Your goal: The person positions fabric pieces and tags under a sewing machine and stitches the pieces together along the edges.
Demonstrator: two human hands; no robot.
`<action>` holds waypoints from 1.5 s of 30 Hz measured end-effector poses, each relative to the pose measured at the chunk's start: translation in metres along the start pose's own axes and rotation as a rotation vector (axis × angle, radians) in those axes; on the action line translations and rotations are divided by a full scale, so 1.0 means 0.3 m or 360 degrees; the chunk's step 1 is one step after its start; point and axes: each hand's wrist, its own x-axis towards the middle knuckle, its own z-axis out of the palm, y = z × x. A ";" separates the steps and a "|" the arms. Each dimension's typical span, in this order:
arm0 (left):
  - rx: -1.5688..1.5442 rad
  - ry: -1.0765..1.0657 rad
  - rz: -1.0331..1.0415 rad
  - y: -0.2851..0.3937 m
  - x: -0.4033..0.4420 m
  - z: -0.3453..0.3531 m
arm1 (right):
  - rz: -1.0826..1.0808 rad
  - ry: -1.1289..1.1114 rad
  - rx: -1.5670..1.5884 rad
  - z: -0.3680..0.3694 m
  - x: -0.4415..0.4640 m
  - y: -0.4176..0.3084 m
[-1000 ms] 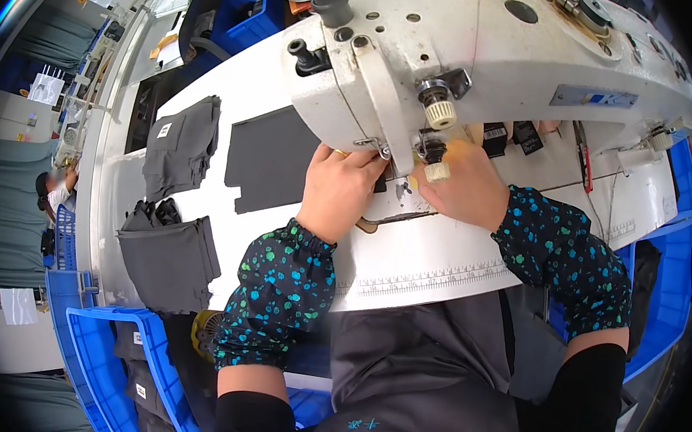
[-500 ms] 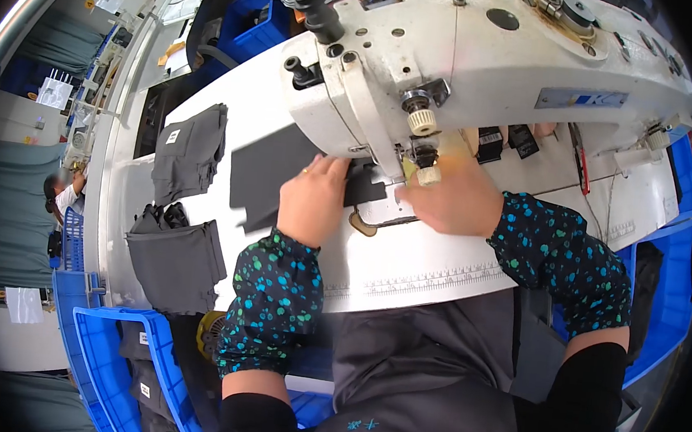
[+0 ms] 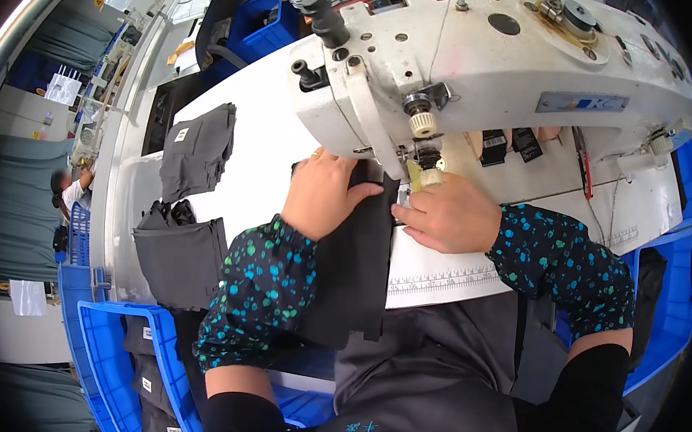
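Note:
My left hand lies flat on a dark grey fabric piece, thumb spread toward the presser foot. The strip runs from beneath the sewing machine down over the table's front edge. Close to the needle area, my right hand has its fingers bent and bunched, fingertips at the fabric's right edge. Whether they pinch anything is hidden. Its back is beside the white knob under the machine head.
Two stacks of dark grey pieces, an upper one and a lower one, lie on the white table at left. Blue bins stand at both sides. Black labels and red-handled tweezers lie behind the machine arm. Other people are farther off.
The dark fabric has swung from the left of the needle to hang toward me over the table edge. My left hand has turned, thumb now spread; my right hand has dropped slightly.

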 end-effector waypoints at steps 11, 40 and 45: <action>-0.1321 -0.0446 -0.0424 -0.072 -0.007 0.036 | -0.0403 0.0320 -0.0172 -0.009 0.038 0.024; -0.0721 -0.0078 -0.0232 0.010 -0.020 0.107 | -0.0380 0.0180 -0.0079 -0.006 0.005 0.009; -0.0675 -0.0014 -0.0174 0.007 -0.010 0.111 | -0.0384 0.0143 -0.0089 -0.012 0.005 0.023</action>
